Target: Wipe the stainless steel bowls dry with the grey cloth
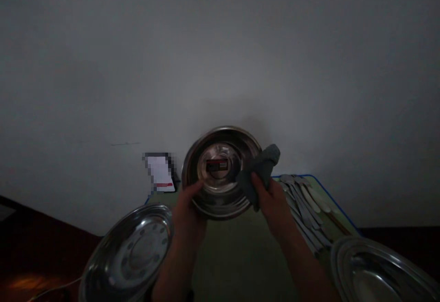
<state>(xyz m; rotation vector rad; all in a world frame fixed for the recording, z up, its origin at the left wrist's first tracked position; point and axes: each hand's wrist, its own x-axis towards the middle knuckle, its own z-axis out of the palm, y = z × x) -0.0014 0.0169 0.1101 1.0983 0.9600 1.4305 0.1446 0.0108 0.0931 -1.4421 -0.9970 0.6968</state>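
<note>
Holds a round steel bowl (225, 181) in the middle of the scene, tilted with the inside facing the camera, in front of the far edge of the green table (237, 256) and the pale wall (220, 54). Grips the left side of it with the left hand (190, 208), with fingers clamped on the rim, thumb laid over the inside and the rest mostly hidden behind. Clamps a grey cloth (258, 173) in the fingers of the right hand (270, 196), thumb on top, and lays it over the bowl's right rim, with a bunched end sticking up beyond. Shows a dark rectangular label (217, 165) at the centre of the bowl.

Has another steel basin (140, 247) at the near left, tilted, just beside the left forearm, and nested steel bowls (374, 267) at the near right, partly cut off by the picture's edge. Keeps a loose spread of cutlery (305, 205) along the table's right side, beyond the right forearm. Leaves a device with a pale screen (161, 173) standing at the far left, near the wall, blurred by pixelation.
</note>
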